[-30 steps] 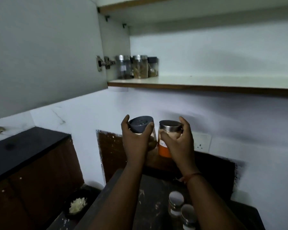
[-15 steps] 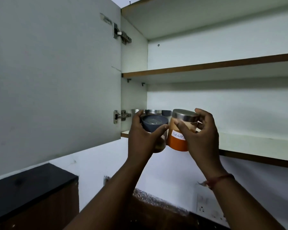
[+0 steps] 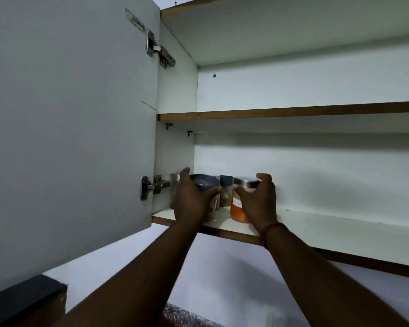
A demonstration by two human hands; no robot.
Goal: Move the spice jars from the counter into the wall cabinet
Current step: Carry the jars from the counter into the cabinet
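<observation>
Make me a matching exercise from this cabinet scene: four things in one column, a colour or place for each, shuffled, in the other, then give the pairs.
Things:
1. jar in the left hand
2. jar in the right hand
3. cabinet door
4. upper shelf

Descriptions:
A. swung open at the left
B. orange contents, steel lid
C. dark grey lid
D. above both hands

Pairs: 1-C, 2-B, 3-A, 4-D

both arms reach up, left hand [image 3: 194, 201] and right hand [image 3: 257, 199] each curled in a grip.
</observation>
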